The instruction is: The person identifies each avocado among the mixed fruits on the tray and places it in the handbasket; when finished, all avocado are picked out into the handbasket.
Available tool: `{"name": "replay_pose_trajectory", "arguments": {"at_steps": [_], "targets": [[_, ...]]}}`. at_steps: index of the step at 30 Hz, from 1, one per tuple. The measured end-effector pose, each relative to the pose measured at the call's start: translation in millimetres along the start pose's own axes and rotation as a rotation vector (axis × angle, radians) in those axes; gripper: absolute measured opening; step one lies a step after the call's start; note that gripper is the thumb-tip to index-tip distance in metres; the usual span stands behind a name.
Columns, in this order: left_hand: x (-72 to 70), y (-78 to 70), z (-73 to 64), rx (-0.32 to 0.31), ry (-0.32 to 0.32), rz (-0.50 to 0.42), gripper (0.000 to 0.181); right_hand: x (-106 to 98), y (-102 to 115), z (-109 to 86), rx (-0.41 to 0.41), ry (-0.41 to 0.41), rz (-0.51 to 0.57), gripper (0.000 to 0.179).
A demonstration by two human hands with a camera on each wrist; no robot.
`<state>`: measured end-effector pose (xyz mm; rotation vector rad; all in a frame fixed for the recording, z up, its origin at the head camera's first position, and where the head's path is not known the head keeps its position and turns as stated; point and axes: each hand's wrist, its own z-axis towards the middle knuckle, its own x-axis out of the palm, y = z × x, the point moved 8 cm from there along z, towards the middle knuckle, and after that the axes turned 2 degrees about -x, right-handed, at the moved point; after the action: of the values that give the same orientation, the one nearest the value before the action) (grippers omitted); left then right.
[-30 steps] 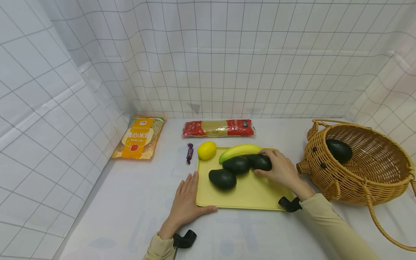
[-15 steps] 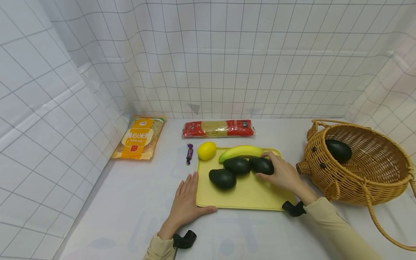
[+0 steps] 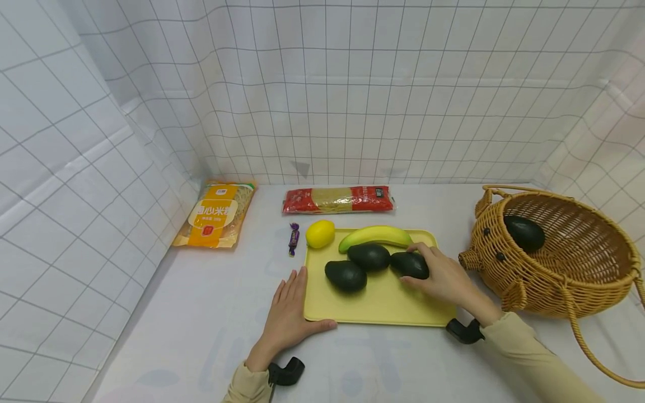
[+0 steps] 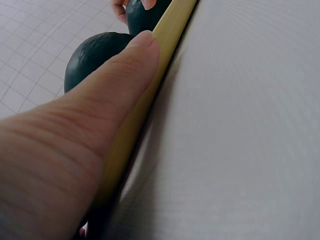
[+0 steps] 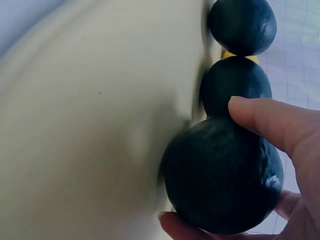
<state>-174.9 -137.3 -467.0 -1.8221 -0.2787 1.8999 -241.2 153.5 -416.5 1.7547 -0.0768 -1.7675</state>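
My right hand (image 3: 443, 280) grips a dark green avocado (image 3: 410, 265) over the right part of the yellow tray (image 3: 388, 305). In the right wrist view, thumb and fingers sit on opposite sides of this avocado (image 5: 220, 180). Two more avocados lie to its left: a middle one (image 3: 369, 257) and a lower one (image 3: 346, 276). Behind them rests a yellow-green banana (image 3: 375, 236). At the tray's back left corner is a lemon (image 3: 320, 234). My left hand (image 3: 287, 316) lies with straight, spread fingers along the tray's front left corner, its thumb against the front edge.
A wicker pig-shaped basket (image 3: 544, 285) stands at the right with one avocado (image 3: 524, 233) inside; its handle loops toward the front. A red noodle packet (image 3: 339, 200) lies at the back, an orange bag (image 3: 216, 215) at back left, and a purple-wrapped candy (image 3: 294, 239) beside the lemon.
My right hand has shifted slightly right and toward me with the avocado, away from the banana, whose right end now shows more. The left hand stays in place.
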Motion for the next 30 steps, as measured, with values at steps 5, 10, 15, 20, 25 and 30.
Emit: {"name": "replay_pose_trajectory", "arguments": {"at_steps": [5, 10, 15, 20, 25, 30], "targets": [[0.5, 0.1, 0.4, 0.002, 0.002, 0.003, 0.127, -3.0, 0.0, -4.2, 0.008, 0.015, -0.016, 0.059], [1.0, 0.2, 0.6, 0.001, 0.006, 0.005, 0.127, -7.5, 1.4, -7.3, 0.013, 0.024, -0.028, 0.059], [1.5, 1.2, 0.7, -0.006, 0.007, -0.003, 0.127, -13.6, 2.2, -8.1, 0.018, 0.019, -0.042, 0.061], [1.1, 1.7, 0.1, -0.006, 0.005, -0.009, 0.127, -22.9, 4.5, -8.4, 0.030, 0.002, -0.046, 0.059], [0.6, 1.3, 0.0, -0.006, 0.005, -0.009, 0.127, -38.8, 10.3, -8.8, 0.014, -0.055, -0.042, 0.062], [1.0, 0.9, 0.5, -0.001, 0.004, -0.007, 0.127, -56.3, 15.2, -9.2, 0.013, -0.106, -0.043, 0.068]]}}
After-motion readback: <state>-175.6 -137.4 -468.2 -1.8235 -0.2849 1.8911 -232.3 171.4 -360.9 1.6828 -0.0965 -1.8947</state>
